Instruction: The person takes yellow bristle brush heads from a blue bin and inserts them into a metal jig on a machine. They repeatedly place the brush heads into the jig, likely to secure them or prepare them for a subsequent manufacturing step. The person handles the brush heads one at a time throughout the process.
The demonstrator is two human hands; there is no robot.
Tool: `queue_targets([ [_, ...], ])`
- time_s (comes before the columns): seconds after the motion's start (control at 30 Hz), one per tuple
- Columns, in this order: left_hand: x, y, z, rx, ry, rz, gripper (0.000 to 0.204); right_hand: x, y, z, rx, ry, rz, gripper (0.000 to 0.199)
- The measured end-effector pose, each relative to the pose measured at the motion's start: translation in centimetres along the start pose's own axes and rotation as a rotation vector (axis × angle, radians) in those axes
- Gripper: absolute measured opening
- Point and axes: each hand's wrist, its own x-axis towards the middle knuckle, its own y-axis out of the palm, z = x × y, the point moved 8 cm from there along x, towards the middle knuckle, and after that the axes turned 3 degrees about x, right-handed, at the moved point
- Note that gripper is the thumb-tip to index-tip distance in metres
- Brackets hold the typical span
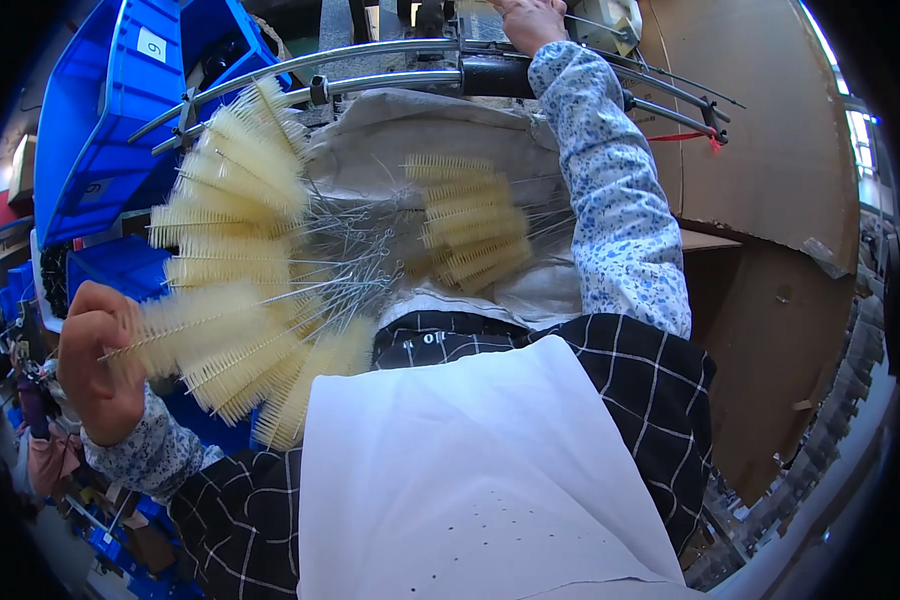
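My left hand (98,362), at the left, is closed around the bristle end of a pale yellow bottle brush (205,318). Its twisted wire stem points right, toward my lap. Beside it, more yellow brushes (235,180) fan out in a curved row, their looped wire ends (365,255) gathered in the middle. A smaller stack of the same brushes (475,225) lies on the grey cloth (420,120) with its wires toward the right. My right hand (533,20) reaches to the machine at the top; the upper edge cuts off its fingertips, so its grip is hidden.
Curved metal rails (390,82) cross in front of the machine. Blue plastic bins (95,130) stand at the left. A large cardboard sheet (760,130) rises at the right, with a red tie (714,143) on the rail end near it.
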Motion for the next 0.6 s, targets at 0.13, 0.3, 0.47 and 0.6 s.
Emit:
queue_targets([
  [0.13,0.5,0.4,-0.2,0.016,0.020,0.041,0.026,-1.0,-0.8,-0.8,-0.070,-0.048,-0.109,0.040],
  [0.3,0.1,-0.2,0.2,0.023,0.026,0.015,0.027,-4.7,-3.9,-4.4,-0.139,0.226,-0.279,0.041],
  [0.47,0.1,-0.7,0.0,0.041,0.075,0.001,0.027,-4.4,-0.3,-7.5,0.051,0.226,-0.228,0.034],
  [0.6,0.2,-1.1,-0.5,0.028,0.115,0.028,0.027,-3.6,0.3,-5.6,0.121,0.210,-0.229,0.033],
])
